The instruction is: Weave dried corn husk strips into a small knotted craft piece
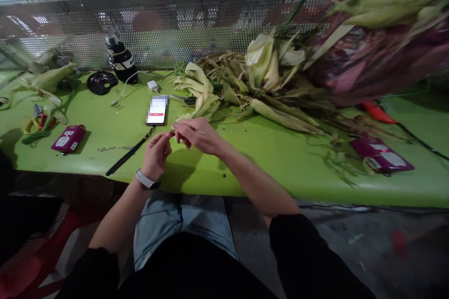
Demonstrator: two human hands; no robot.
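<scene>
My left hand (156, 153), with a white watch at the wrist, is closed in a pinch over the near part of the green table (266, 159). My right hand (197, 134) is closed too, its fingertips meeting those of the left. Between them they hold a small pale piece, apparently the end of a corn husk strip (199, 105) that runs back toward the husk pile. What exactly is pinched is too small to make out.
A heap of corn husks (252, 79) and a purple mesh bag of corn (379, 42) fill the back right. A phone (156, 111) with charger, a black bottle (121, 60), a black strap (128, 154), pink cards (68, 139) (380, 155) and an orange-handled tool (377, 112) lie around. Perforated metal fence behind.
</scene>
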